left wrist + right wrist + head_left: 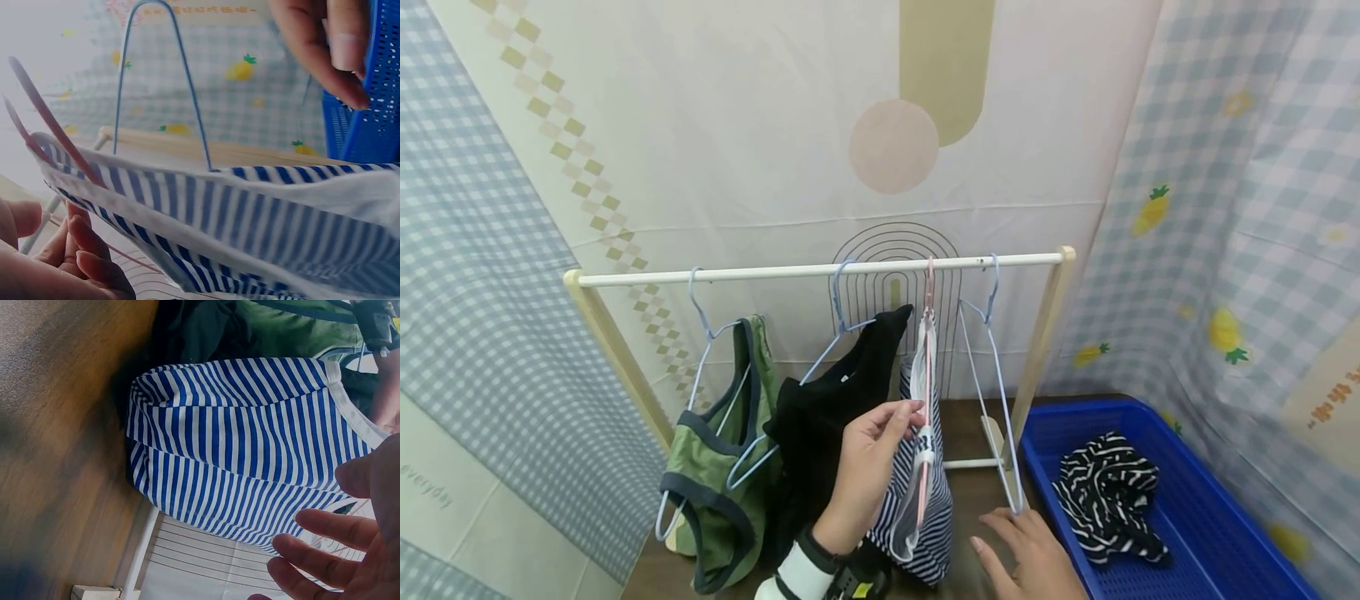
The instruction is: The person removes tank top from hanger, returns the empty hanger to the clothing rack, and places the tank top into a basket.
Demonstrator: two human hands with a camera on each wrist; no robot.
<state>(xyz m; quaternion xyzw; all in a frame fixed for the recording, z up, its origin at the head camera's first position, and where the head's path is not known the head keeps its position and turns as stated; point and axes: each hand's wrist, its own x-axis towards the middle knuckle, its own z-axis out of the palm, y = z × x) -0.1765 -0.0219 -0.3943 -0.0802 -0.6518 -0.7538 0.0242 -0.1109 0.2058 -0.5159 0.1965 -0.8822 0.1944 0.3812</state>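
A blue-and-white striped top [934, 525] with a white-trimmed edge hangs on a pink hanger [929, 292] from the rack's rail. Beside its upper part is my left hand [868, 454]. Its bent fingers [78, 240] are right at the cloth in the left wrist view, with a gap between them and the thumb. My right hand [1030, 554] is on the other side of the top, fingers spread and nothing in them. In the head view its fingertips overlap the lower end of a bare blue hanger [1000, 367]; the left wrist view shows them apart.
Left of the striped top, a black garment [820, 400] and a green top with dark trim [722, 475] hang on blue hangers. The white rail [760, 272] joins wooden posts. A blue basket [1217, 517] at right holds a black-and-white garment [1108, 492]. Patterned cloth [737, 125] surrounds the rack.
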